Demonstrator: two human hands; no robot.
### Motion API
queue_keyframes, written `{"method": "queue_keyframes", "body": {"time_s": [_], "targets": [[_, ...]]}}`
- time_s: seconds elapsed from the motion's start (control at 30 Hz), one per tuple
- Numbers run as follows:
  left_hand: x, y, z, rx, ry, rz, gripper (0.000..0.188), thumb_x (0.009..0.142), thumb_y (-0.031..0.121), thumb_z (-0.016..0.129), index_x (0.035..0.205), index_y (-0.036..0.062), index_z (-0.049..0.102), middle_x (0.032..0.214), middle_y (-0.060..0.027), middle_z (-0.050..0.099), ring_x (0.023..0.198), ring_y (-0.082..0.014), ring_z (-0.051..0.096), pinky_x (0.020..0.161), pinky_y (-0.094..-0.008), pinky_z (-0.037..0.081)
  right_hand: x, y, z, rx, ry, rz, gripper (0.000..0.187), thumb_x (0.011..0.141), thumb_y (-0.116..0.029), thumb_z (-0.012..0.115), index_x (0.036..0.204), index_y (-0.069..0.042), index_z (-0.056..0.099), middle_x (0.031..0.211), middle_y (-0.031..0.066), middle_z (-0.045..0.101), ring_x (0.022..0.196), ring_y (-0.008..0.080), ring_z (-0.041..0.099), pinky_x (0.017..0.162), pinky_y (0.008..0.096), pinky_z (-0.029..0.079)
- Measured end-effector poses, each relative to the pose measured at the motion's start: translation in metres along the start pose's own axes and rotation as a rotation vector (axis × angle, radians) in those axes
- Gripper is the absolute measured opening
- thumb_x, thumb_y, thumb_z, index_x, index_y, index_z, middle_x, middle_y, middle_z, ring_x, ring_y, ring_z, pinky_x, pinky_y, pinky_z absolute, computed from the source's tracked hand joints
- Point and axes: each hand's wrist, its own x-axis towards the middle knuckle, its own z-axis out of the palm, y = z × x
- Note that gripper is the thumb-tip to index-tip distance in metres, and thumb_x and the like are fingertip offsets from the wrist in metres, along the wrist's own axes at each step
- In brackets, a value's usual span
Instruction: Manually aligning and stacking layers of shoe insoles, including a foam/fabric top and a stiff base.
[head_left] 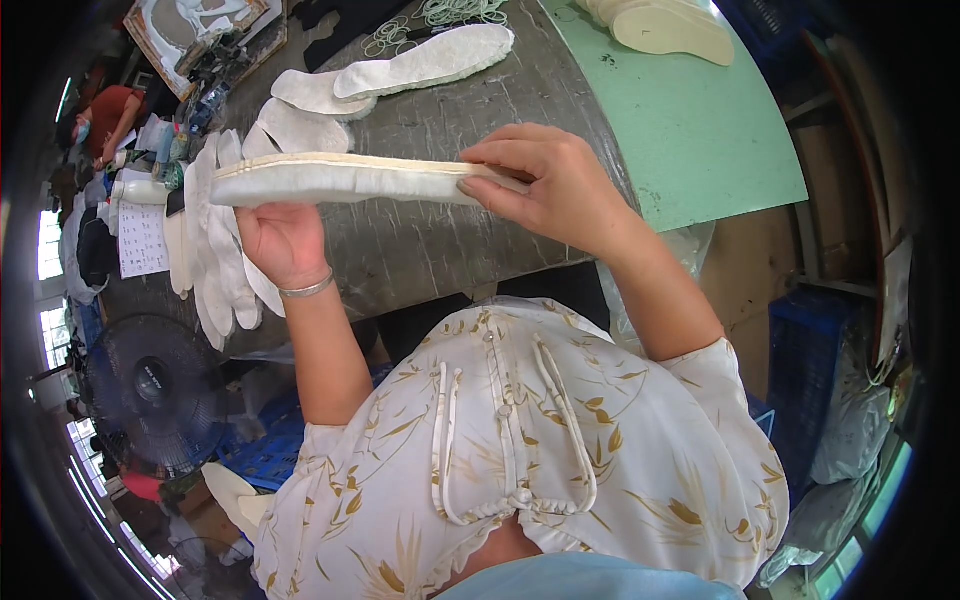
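Observation:
A fleece insole (365, 182) is held edge-on above the dark table, its thin cream side up and its white fluffy side down. My right hand (555, 185) pinches the right end between thumb and fingers. Under the left part is my left hand (285, 243), palm up against the insole; its fingertips are hidden behind it. Beside that hand, a row of white insoles (215, 265) stands at the table's left edge. Farther off on the table lie several more fleece insoles, one long white insole (430, 65) on top of another.
A stack of cream insole pieces (668, 32) sits on a green board (690, 130) at the far right. Thin cords (455, 14) lie at the back. A black fan (152, 380) stands to the left, a blue crate (812, 370) to the right. Another person (108, 115) is at far left.

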Motion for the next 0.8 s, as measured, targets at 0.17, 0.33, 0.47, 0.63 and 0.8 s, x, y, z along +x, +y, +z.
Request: {"method": "queue_keyframes", "body": {"time_s": [0.17,0.33,0.47,0.63,0.8], "targets": [[0.0,0.004,-0.009,-0.08,-0.137,-0.034,0.03,0.097,0.016,0.05,0.124,0.0063,0.059,0.127,-0.0092,0.061,0.121,-0.025,0.055,0.108,-0.049,0.038,-0.004,0.003,0.008,-0.188,0.166,-0.144,0.013,0.078,-0.018,0.073,0.084,-0.006,0.072,0.081,0.0065,0.069,0.071,0.0253,0.066,0.064,0.0362,0.053],[-0.004,0.01,-0.016,-0.067,-0.068,0.021,0.03,0.098,0.02,0.05,0.122,0.0044,0.06,0.127,-0.0095,0.061,0.119,-0.0258,0.055,0.107,-0.0485,0.037,-0.017,0.006,-0.002,-0.115,0.118,0.027,0.016,0.079,-0.009,0.073,0.094,-0.004,0.072,0.087,0.0106,0.07,0.077,0.0251,0.067,0.069,0.033,0.053],[-0.006,0.01,-0.019,-0.066,-0.034,0.024,0.031,0.098,0.021,0.05,0.122,0.0031,0.059,0.128,-0.0102,0.06,0.12,-0.0263,0.055,0.108,-0.0495,0.036,-0.025,0.007,-0.008,-0.091,0.123,0.068,0.016,0.078,-0.008,0.073,0.093,-0.004,0.072,0.087,0.0095,0.07,0.076,0.0236,0.067,0.068,0.0313,0.053],[-0.008,0.008,-0.023,-0.118,-0.051,-0.02,0.03,0.098,0.02,0.051,0.12,0.0019,0.061,0.126,-0.0113,0.062,0.12,-0.0272,0.055,0.108,-0.0496,0.037,-0.027,0.006,-0.013,-0.012,0.058,0.099,0.018,0.078,-0.003,0.069,0.096,-0.003,0.071,0.091,0.0104,0.07,0.08,0.0251,0.067,0.073,0.0316,0.053],[-0.01,0.011,-0.037,-0.093,0.032,-0.021,0.031,0.099,0.018,0.047,0.121,0.001,0.059,0.126,-0.0122,0.061,0.12,-0.0277,0.055,0.108,-0.0498,0.037,-0.032,0.018,-0.015,0.23,0.007,0.263,0.021,0.084,-0.006,0.068,0.105,-0.002,0.07,0.097,0.0078,0.07,0.086,0.0163,0.065,0.079,0.0288,0.051]]}}
